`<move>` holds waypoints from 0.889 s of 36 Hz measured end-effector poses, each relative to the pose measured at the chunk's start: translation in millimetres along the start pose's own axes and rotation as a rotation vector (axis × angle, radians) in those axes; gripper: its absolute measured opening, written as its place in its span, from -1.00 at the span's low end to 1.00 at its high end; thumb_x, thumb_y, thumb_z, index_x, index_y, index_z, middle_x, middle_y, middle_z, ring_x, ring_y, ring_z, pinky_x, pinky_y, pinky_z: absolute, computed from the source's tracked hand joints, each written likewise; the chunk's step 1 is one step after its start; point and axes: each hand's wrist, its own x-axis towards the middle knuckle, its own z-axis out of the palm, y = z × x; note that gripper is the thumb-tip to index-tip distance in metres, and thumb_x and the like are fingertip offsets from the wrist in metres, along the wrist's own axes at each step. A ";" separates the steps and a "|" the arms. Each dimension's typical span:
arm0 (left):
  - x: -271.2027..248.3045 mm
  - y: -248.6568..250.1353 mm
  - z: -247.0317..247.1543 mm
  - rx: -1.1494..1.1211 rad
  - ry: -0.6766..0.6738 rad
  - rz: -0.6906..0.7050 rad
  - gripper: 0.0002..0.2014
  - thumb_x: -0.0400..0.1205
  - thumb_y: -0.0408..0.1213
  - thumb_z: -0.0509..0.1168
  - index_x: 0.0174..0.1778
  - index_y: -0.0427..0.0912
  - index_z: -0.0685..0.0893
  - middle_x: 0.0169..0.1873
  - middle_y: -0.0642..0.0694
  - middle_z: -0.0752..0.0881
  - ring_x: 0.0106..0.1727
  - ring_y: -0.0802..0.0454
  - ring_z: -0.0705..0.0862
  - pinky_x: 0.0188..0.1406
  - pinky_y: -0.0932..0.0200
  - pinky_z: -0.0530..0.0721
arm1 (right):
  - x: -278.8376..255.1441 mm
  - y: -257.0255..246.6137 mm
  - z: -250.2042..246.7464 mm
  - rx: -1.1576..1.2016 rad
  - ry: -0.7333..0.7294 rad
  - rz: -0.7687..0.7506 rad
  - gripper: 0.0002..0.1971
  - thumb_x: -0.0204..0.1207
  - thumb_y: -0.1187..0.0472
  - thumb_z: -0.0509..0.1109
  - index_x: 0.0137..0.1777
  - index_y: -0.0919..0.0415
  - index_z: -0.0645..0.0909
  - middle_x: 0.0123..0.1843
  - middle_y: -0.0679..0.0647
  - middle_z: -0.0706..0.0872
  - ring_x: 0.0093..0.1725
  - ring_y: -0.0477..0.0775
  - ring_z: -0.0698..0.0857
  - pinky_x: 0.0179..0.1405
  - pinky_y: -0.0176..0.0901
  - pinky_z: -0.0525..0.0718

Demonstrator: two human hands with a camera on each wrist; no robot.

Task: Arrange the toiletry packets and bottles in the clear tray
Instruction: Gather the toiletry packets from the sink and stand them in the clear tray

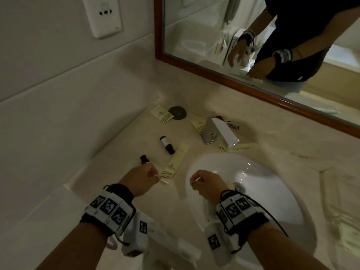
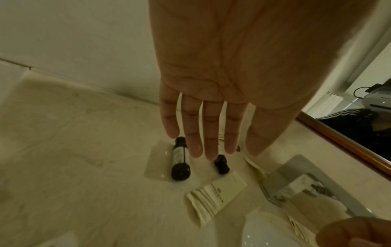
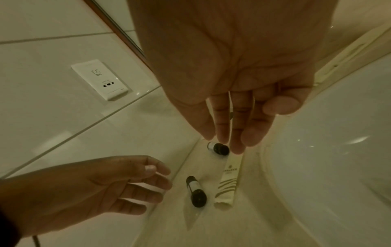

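Note:
Two small dark bottles lie on the beige counter, one (image 1: 167, 145) (image 2: 221, 164) (image 3: 219, 148) farther back and one (image 1: 143, 160) (image 2: 180, 160) (image 3: 195, 192) just beyond my left fingertips. A long cream packet (image 1: 174, 164) (image 2: 215, 195) (image 3: 227, 182) lies beside them, by the basin rim. My left hand (image 1: 144, 176) (image 2: 211, 150) (image 3: 127, 183) hovers over the nearer bottle with straight fingers, holding nothing. My right hand (image 1: 204, 182) (image 3: 232, 133) hangs over the basin's left rim, fingers relaxed and empty. More cream packets (image 1: 161, 114) (image 1: 198, 123) lie farther back. No tray shows clearly.
A white sink basin (image 1: 272, 191) fills the right side, with a chrome faucet (image 1: 218, 133) behind it. A black round disc (image 1: 177, 113) lies in the back corner. A wood-framed mirror (image 1: 253, 82) and a wall socket (image 1: 105, 16) are behind. A pale see-through object (image 1: 171, 244) sits by the front edge.

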 end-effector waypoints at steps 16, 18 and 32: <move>72.8 30.2 -77.6 0.135 0.107 0.005 -0.77 0.63 -0.13 0.26 0.12 -0.15 0.59 0.22 -0.14 0.65 0.23 -0.11 0.60 0.10 0.12 0.53 | 85.5 -49.1 -20.5 -0.214 0.082 -0.005 -0.70 0.55 0.08 0.31 0.23 0.15 0.53 0.26 0.14 0.63 0.18 0.16 0.63 -0.05 -0.17 0.53; 90.7 32.0 -83.3 0.129 0.084 -0.009 -0.79 0.63 -0.13 0.26 0.09 -0.16 0.57 0.24 -0.17 0.63 0.24 -0.14 0.60 0.17 0.05 0.56 | 99.3 -55.2 -20.9 -0.233 0.086 0.008 -0.65 0.56 0.05 0.30 0.30 0.12 0.47 0.36 0.15 0.55 0.23 0.17 0.61 0.01 -0.14 0.54; 225.1 40.1 -109.8 0.399 0.039 -0.020 -0.48 0.62 -0.10 0.25 0.49 -0.06 0.30 0.46 -0.24 0.31 0.42 -0.28 0.40 0.37 -0.09 0.54 | 203.4 -85.0 -44.4 -0.197 0.173 0.166 -0.30 0.62 0.04 0.24 0.64 0.21 0.00 0.60 0.23 0.30 0.49 0.27 0.43 0.32 0.01 0.52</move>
